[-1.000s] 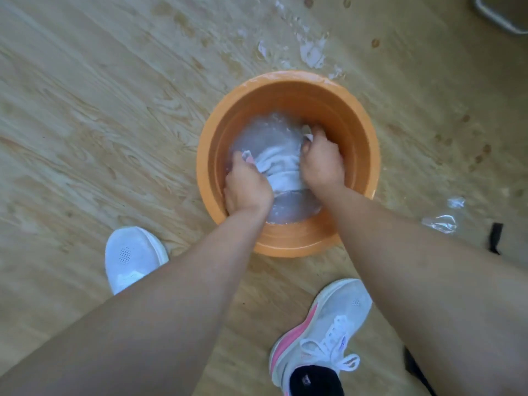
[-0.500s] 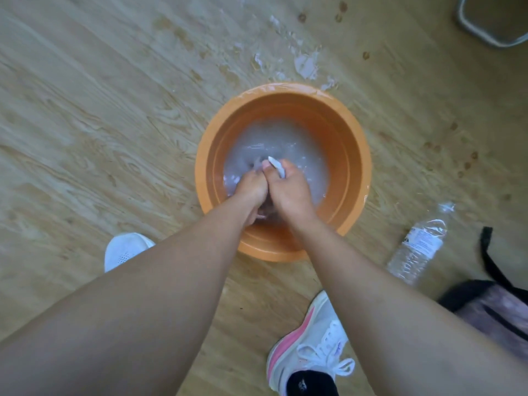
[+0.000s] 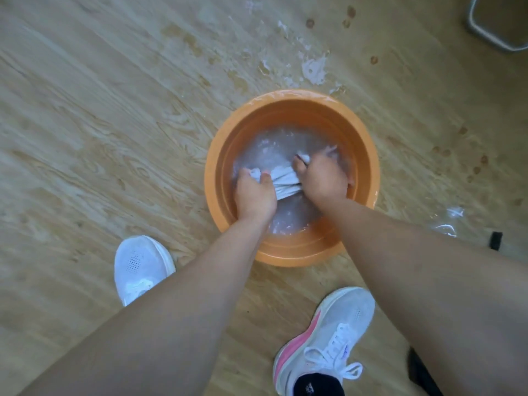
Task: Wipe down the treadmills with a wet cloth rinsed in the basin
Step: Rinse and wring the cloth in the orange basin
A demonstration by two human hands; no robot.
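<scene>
An orange round basin (image 3: pixel 288 108) holding cloudy water stands on the wood-pattern floor. Inside it lies a white wet cloth (image 3: pixel 284 182), stretched between both fists. My left hand (image 3: pixel 254 192) grips the cloth's left end, a bit of fabric poking out above the fingers. My right hand (image 3: pixel 324 178) grips the right end, partly dipped in the water. No treadmill is in view.
Water puddles (image 3: pixel 313 67) and drip spots lie on the floor beyond the basin. A clear plastic bottle (image 3: pixel 448 221) lies right of it, half hidden by my right arm. A grey metal frame (image 3: pixel 485 32) is at the top right. My white shoes (image 3: pixel 141 265) stand below.
Half a second ago both fists were pressed together over the bunched cloth; now they have pulled apart, stretching the cloth between them. The view shifted, hiding the bag and most of the bottle.
</scene>
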